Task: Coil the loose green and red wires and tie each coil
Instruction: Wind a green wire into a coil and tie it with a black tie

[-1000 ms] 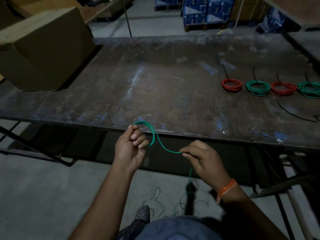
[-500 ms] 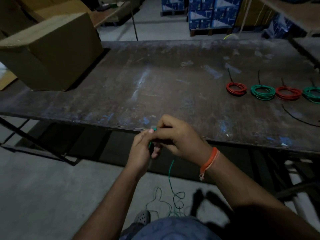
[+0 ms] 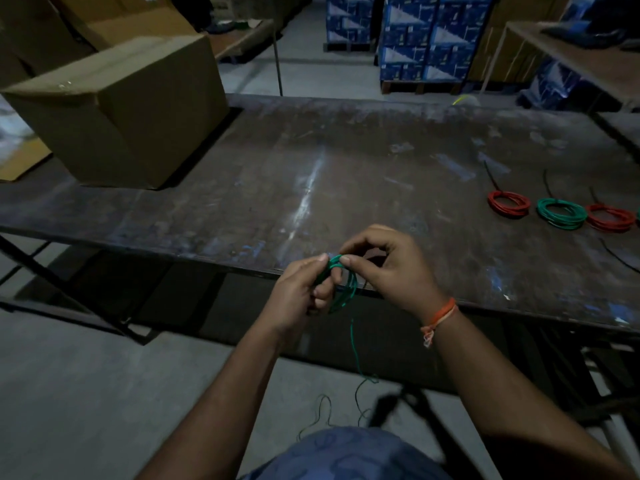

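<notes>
Since a second ago the hands have come together: the left hand [image 3: 304,289] now holds a small green coil [image 3: 341,285], the right hand [image 3: 388,265] pinches its top. Loose wire [image 3: 355,344] hangs at 6 o'clock; winding has only begun.

head cam, fwd-down, close over table [image 3: 381,174]

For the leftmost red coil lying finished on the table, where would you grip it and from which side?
Judging by its pose, pinch the near arc of the leftmost red coil from above. It lies flat on the table, so its loops stack into one band that two fingers can span. Its black tie tail sticks out at the far side, and a green coil sits close on its right; the near and left sides are free.
</notes>
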A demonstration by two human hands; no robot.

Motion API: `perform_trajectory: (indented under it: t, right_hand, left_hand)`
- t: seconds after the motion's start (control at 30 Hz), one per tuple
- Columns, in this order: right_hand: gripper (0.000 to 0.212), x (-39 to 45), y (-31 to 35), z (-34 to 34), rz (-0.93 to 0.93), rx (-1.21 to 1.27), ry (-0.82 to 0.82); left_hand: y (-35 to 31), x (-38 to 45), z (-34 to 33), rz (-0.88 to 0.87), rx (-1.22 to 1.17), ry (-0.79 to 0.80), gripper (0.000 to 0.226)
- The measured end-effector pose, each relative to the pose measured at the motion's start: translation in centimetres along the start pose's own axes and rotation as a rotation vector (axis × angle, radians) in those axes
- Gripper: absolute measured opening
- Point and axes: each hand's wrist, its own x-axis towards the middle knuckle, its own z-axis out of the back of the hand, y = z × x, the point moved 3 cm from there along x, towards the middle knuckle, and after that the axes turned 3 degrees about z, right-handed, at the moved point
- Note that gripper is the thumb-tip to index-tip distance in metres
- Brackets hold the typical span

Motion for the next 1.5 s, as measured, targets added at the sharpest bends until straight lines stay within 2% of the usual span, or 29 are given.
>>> perform_trajectory:
  t: [0.13, 0.27, 0.4, 0.53, 0.63, 0.77, 0.9, 1.03, 1.1, 1.13, 1.23, 1.3, 1.37, 1.5]
  right_hand:
    - [0.013, 0.4, -0.1, -2.9, -0.144, 0.175, -0.035]
    - [0.023, 0.0, 0.3, -5.7, -0.203, 0.191, -0.012]
    - [0.027, -0.6, 0.9, -8.0, -0.245, 0.189, -0.136]
    - [0.027, -1.6, 1.4, -10.0, -0.207, -0.015, -0.240]
    - [0.029, -1.7, 2.0, -10.0, -0.124, -0.171, -0.233]
    - [0.030, -1.0, 2.0, -9.7, -0.080, -0.298, -0.172]
    - [0.018, -1.3, 1.8, -9.8, -0.099, -0.180, -0.165]
    - [0.022, -3.3, -0.2, -10.6, -0.324, 0.147, -0.108]
    - [0.014, -5.2, -1.7, -10.8, -0.448, 0.261, -0.096]
    - [0.008, -6.2, -2.3, -10.7, -0.487, 0.271, -0.093]
    - [0.021, -8.7, -3.2, -9.9, -0.532, 0.194, -0.101]
    - [0.022, -9.2, -3.0, -8.9, -0.477, 0.040, -0.094]
    - [0.021, -8.9, -2.2, -8.1, -0.347, -0.127, -0.071]
    - [0.014, -7.3, 0.7, -7.5, -0.116, -0.247, -0.052]
  left_hand:
    - [-1.4, 0.4, 2.2, -0.025, -0.005, 0.016, 0.025]
    - [-1.5, 0.3, 4.3, 0.029, -0.238, 0.108, 0.026]
    - [-1.1, -0.6, 5.4, 0.106, -0.377, 0.158, 0.022]
    - [-0.9, -1.2, 6.2, 0.196, -0.421, 0.230, 0.020]
    - [-1.2, -1.3, 6.6, 0.225, -0.420, 0.289, 0.022]
    - [-1.3, -1.3, 6.8, 0.223, -0.409, 0.280, 0.027]
    - [-1.4, -1.3, 6.6, 0.175, -0.405, 0.279, 0.028]
    - [-1.1, -1.0, 7.0, 0.171, -0.612, 0.252, 0.033]
    - [-1.2, -0.6, 8.1, 0.172, -0.706, 0.188, 0.035]
    - [-1.4, -0.4, 8.7, 0.154, -0.737, 0.154, 0.035]
    - [-2.0, 0.1, 10.3, 0.092, -0.783, 0.050, 0.042]
    - [-2.0, 0.3, 10.8, 0.071, -0.801, -0.001, 0.042]
    - [-1.8, 0.3, 10.8, 0.067, -0.796, -0.038, 0.040]
    - [-1.3, 0.4, 10.0, 0.021, -0.623, -0.107, 0.034]
